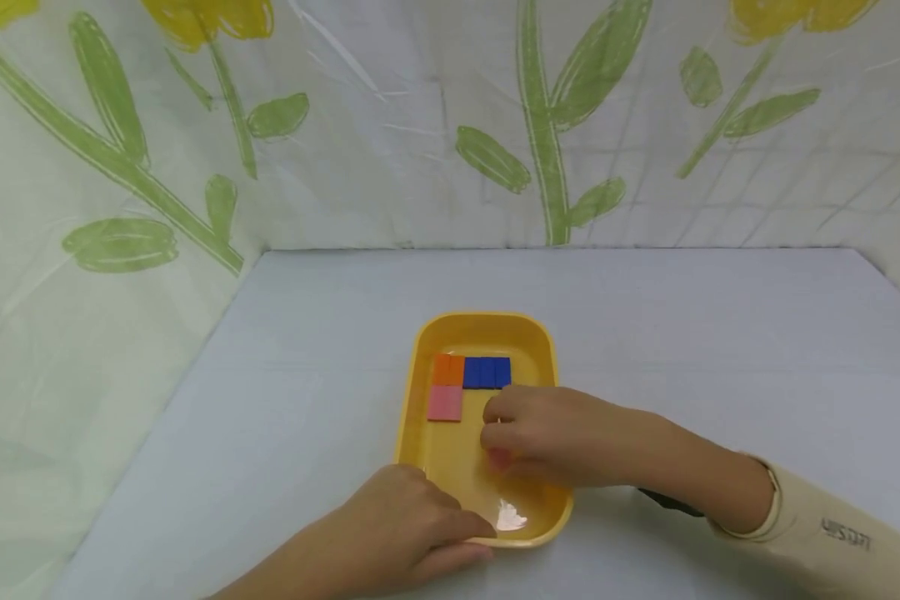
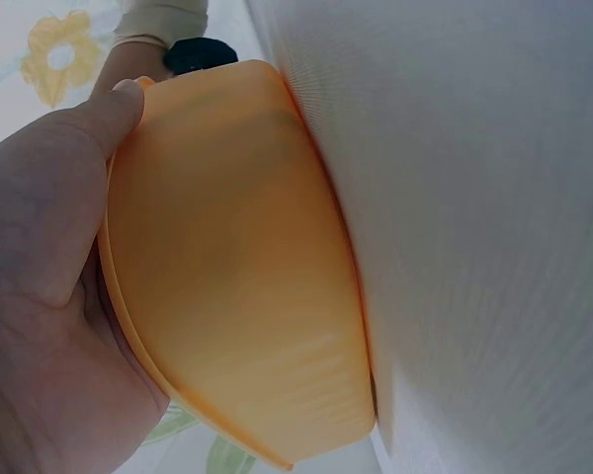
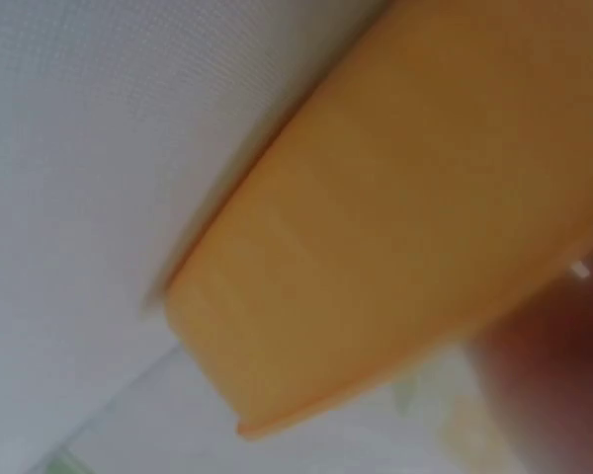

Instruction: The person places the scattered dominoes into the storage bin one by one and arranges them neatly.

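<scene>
A yellow tray (image 1: 427, 446) with rounded corners stands on the table. My left hand (image 1: 401, 533) grips its near left rim; in the left wrist view the thumb (image 2: 119, 114) lies at the rim against the outer wall. My right hand (image 1: 555, 433) reaches over the right rim, its curled fingers holding a small reddish-pink block (image 1: 500, 459) that they mostly cover. Inside, toward the far left, orange blocks (image 1: 448, 369) lie beside a row of blue blocks (image 1: 487, 372). Pink blocks (image 1: 445, 403) touch the orange ones on the near side. In the right wrist view the hand is a blur.
A pale cloth covers the table (image 1: 307, 375). A white curtain (image 1: 420, 167) with green stems and yellow flowers hangs behind it and along the left. A dark object (image 1: 671, 502) shows under the right wrist, near a beige sleeve (image 1: 810, 525).
</scene>
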Available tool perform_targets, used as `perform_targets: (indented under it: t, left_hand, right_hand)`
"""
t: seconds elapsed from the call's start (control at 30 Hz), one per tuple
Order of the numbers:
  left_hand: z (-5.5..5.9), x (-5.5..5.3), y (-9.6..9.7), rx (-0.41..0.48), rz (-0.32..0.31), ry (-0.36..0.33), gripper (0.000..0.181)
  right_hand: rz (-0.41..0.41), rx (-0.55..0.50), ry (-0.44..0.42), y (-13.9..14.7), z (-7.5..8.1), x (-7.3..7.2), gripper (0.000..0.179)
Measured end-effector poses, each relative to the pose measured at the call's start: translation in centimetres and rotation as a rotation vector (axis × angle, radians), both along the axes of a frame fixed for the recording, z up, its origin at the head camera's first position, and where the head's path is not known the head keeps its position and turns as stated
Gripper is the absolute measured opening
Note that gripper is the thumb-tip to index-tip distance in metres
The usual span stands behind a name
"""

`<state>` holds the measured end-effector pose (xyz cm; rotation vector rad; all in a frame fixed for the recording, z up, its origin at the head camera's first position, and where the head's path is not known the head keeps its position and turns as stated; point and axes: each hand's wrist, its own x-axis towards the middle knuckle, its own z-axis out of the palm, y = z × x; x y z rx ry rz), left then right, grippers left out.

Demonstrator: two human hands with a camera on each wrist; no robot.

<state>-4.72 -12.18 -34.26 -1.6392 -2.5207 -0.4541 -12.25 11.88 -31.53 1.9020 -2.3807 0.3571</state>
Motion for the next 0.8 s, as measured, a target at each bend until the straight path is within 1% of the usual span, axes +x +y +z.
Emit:
perform_targets:
  t: [0.1,0.27,0.4,0.53,0.6,0.67,0.73,0.8]
  left_hand:
    - [-0.1,0.0,0.0,0.011,-0.011,0.018,0.023]
    - [-0.2,0.0,-0.1,0.019,-0.014,0.031,0.021]
    - [-0.3,0.0,-0.1,0.029,-0.015,0.051,0.02]
    - [-0.3,-0.1,-0.1,0.036,-0.018,0.049,0.02]
    - [-0.4,-0.1,-0.1,0.038,-0.02,0.045,0.021]
    - [-0.4,-0.1,-0.1,0.041,-0.022,0.04,0.021]
    - [-0.3,-0.1,0.0,0.04,-0.022,0.022,0.023]
    - [-0.3,-0.1,0.0,0.039,-0.023,0.002,0.024]
  right_hand:
    - [0.015,0.05,-0.024,-0.7,-0.6,-0.2,0.01]
    - [0.031,0.08,-0.024,-1.8,-1.4,-0.4,0.011]
    - [-0.003,0.13,-0.033,-2.7,-1.6,-0.4,0.013]
    - [-0.044,0.173,-0.036,-3.3,-1.7,-0.1,0.012]
    - [-0.056,0.171,-0.024,-3.4,-1.7,0.1,0.013]
    - [-0.051,0.152,-0.008,-3.1,-1.8,0.2,0.012]
    - [-0.02,0.126,-0.004,-2.7,-1.7,0.4,0.011]
    - [0.035,0.098,-0.039,-2.2,-1.5,0.6,0.008]
